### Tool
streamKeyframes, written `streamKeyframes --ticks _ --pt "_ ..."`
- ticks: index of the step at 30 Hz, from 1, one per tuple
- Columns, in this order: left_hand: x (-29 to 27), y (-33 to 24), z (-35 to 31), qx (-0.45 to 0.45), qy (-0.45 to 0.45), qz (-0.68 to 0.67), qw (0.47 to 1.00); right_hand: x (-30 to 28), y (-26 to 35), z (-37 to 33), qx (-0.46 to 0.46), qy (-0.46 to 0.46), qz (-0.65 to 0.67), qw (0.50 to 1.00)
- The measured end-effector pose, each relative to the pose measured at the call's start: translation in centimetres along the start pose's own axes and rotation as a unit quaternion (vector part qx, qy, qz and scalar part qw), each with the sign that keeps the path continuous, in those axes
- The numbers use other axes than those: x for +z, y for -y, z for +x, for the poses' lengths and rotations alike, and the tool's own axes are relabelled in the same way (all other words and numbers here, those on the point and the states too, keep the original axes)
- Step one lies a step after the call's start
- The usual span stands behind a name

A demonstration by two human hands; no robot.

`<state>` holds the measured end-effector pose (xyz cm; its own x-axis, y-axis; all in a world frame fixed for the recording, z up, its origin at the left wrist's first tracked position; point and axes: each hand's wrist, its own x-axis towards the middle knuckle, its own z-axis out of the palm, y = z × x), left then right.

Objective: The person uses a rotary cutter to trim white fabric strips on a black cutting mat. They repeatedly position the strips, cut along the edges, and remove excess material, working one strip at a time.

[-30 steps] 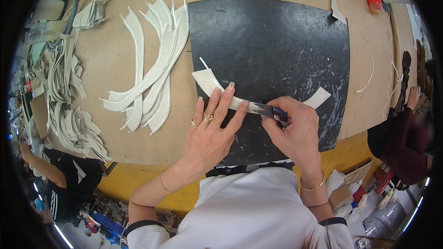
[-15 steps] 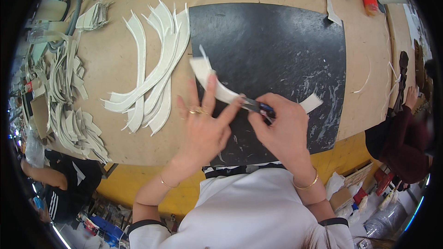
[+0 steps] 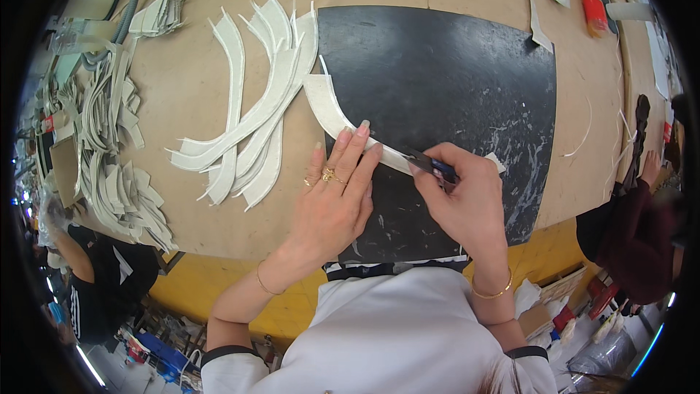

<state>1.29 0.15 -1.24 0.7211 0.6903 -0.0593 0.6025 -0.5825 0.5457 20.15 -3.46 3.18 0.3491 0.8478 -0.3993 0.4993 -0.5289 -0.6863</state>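
A curved off-white fabric strip point(image 3: 326, 106) with a stitched edge lies across the black mat point(image 3: 437, 51). Its upper left end reaches the mat's left edge, where a thin sliver point(image 3: 324, 66) sticks up. My left hand point(image 3: 332, 197) is open, its outstretched fingers pressing on the strip's middle. My right hand point(image 3: 467, 182) is closed round a small dark cutting tool point(image 3: 443, 169), whose tip points left and touches the strip just right of my left fingertips. Whether it is a knife or snips I cannot tell. Past my right hand the strip's other end shows.
Similar curved strips point(image 3: 255, 124) lie crossed in a pile left of the mat. Bundles of cut pieces point(image 3: 102, 117) cover the table's left side. A red bottle point(image 3: 594, 11) stands at the far right. Other people work at both sides, one in a maroon sleeve point(image 3: 638, 226).
My left fingers have come closer together and rest farther along the strip. The cutting tool has slid slightly right along it. The strip has shifted a little left on the mat.
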Motion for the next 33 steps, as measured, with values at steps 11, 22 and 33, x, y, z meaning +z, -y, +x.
streamKeyframes --ticks 11,22,33 --pt "-0.2 -0.1 0.1 0.011 0.013 0.064 0.998 -1.7 -1.4 -1.4 0.053 0.007 0.014 0.998" --pt "0.8 -1.5 0.5 0.017 -0.006 0.135 0.991 -1.8 -2.1 -1.5 0.035 -0.011 -0.002 0.999" --pt "-0.1 -0.6 0.4 0.008 -0.034 0.128 0.991 0.0 -0.9 -0.9 0.003 -0.033 0.021 0.999"
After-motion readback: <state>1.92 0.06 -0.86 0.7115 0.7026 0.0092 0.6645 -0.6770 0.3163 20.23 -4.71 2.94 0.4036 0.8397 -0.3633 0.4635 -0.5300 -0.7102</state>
